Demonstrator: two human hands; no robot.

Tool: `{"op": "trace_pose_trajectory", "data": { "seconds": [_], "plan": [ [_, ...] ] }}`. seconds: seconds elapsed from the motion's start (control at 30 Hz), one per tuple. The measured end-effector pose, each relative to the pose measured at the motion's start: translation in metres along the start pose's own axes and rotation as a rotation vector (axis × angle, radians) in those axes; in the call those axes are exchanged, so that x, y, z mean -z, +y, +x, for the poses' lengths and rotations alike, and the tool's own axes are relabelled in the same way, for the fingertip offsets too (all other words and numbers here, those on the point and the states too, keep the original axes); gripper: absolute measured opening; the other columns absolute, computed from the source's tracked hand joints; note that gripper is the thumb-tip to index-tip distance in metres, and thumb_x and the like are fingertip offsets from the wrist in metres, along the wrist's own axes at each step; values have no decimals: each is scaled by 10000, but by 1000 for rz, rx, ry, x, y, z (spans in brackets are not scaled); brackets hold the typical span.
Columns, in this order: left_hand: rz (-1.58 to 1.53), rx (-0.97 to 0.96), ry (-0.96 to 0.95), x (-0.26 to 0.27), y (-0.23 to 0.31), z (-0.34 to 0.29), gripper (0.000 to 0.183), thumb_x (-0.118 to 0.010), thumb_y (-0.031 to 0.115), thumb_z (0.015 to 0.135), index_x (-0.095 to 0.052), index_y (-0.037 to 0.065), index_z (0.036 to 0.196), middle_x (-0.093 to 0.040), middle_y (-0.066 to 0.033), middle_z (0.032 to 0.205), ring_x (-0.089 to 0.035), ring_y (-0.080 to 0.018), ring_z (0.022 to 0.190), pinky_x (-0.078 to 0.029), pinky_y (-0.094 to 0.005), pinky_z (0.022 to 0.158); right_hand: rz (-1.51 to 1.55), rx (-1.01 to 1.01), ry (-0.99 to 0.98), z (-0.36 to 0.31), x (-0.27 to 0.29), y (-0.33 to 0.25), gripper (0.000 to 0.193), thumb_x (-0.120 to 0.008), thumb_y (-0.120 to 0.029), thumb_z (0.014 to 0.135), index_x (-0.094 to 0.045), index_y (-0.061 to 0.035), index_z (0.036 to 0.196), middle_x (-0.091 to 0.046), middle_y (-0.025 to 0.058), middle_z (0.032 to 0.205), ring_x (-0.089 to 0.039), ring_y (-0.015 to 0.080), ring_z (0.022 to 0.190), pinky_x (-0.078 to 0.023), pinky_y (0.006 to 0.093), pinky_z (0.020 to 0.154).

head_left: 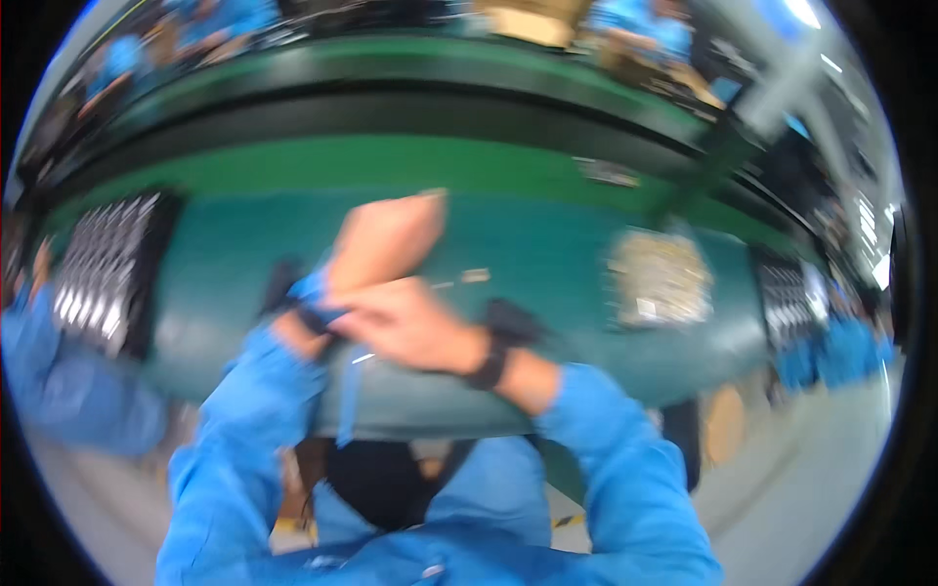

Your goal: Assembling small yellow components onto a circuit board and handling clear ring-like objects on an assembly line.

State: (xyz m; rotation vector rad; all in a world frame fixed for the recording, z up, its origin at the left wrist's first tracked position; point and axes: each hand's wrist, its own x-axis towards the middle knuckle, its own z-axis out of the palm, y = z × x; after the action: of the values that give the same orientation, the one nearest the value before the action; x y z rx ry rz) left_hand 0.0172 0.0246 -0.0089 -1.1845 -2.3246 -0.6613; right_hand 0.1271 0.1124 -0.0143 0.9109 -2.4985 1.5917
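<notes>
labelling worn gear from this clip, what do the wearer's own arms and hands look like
The left hand and right hand are gloveless. Long blue sleeves end short of the wrists. A dark wristband circles the right wrist; the left has a second dark band and a blue band. Blur hides finer markings.

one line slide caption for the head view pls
Blue-sleeved arms above a green tabletop, right hand at the wrist of the left hand.
</notes>
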Motion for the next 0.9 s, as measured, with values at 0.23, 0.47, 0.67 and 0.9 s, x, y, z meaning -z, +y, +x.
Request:
{"op": "trace_pose_trajectory", "data": {
  "seconds": [0.23,0.47,0.67,0.9],
  "plan": [
    [-152,-151,-117,7,-10,-12,162,-671,207,923,-631,76,837,-677,-177,755,-710,-383,686,-553,-493,580,-324,143,396,7,16,-16,227,-829,-47,937,-799,-30,1161,-744,67,831,-663,112,667,-515,285,601],
    [-333,-285,58,5,0,-42,187,-674,296,952,-633,117,916,-585,-58,815,-628,-258,769,-511,-388,667,-495,391,61,38,13,-88,459,-878,-170,829,-746,-59,1255,-714,127,1252,-653,372,1158,-499,502,999],
    [-382,-345,63,10,12,-41,179,-676,279,955,-651,102,974,-622,-80,889,-651,-277,834,-527,-409,722,-431,7,-174,56,27,-103,494,-901,-228,852,-728,-18,1264,-759,156,1194,-714,359,1100,-560,425,959],
    [-400,-359,54,18,23,-48,191,-679,258,959,-672,86,1041,-665,-105,975,-677,-299,910,-545,-433,787,-166,47,-346,62,30,-114,416,-901,-150,821,-736,7,1169,-777,168,1039,-761,304,961,-595,386,865]
  ]
}}
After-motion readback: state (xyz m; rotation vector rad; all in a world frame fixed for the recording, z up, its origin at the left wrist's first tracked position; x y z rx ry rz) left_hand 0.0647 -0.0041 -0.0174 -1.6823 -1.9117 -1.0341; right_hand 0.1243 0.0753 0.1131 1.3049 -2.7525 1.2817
